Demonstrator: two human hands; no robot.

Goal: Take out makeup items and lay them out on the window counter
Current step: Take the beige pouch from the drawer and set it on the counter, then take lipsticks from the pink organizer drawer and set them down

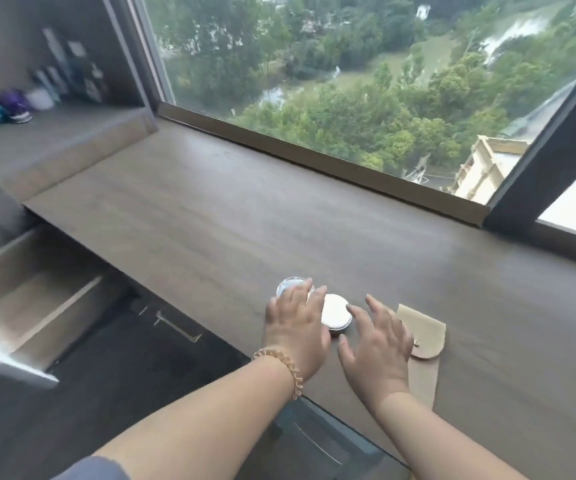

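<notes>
Left hand (297,323) over small clear jar (288,285); right hand (375,341) spread beside white round compact (335,311); tan pouch (421,336) on counter (210,209).

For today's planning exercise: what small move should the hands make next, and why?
Probably lift both hands away: the left hand and right hand lie open beside the white round compact, already resting on the counter, and the drawer stands open.

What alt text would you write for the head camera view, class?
Two hands, left hand and right hand, rest over a white round compact on a wooden window counter. A clear jar, a beige pouch and an open drawer flank them.
</notes>
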